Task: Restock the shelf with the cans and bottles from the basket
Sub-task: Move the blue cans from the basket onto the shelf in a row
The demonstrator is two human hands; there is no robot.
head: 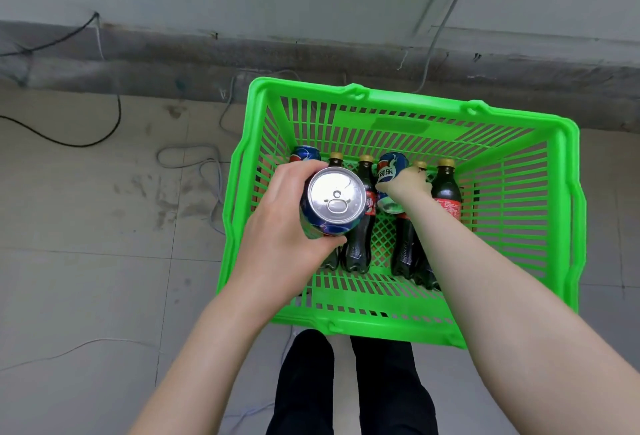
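A green plastic basket [568, 212] stands on the floor below me. My left hand [277, 226] holds a blue can [334, 202] above the basket's left side, its silver top facing up. My right hand [408, 186] reaches into the basket and grips a second blue can [389, 169] lying among the bottles. A third blue can [304, 154] rests at the far left corner. Several dark cola bottles with gold caps and red labels lie inside, one [448, 188] to the right of my right hand and one [360, 247] between my hands. No shelf is in view.
Grey tiled floor with loose cables [194, 157] to the left of the basket. A black cable [86, 143] curves further left. A grey wall base [138, 63] runs across behind the basket. My legs in dark trousers [346, 386] stand just before the basket's near rim.
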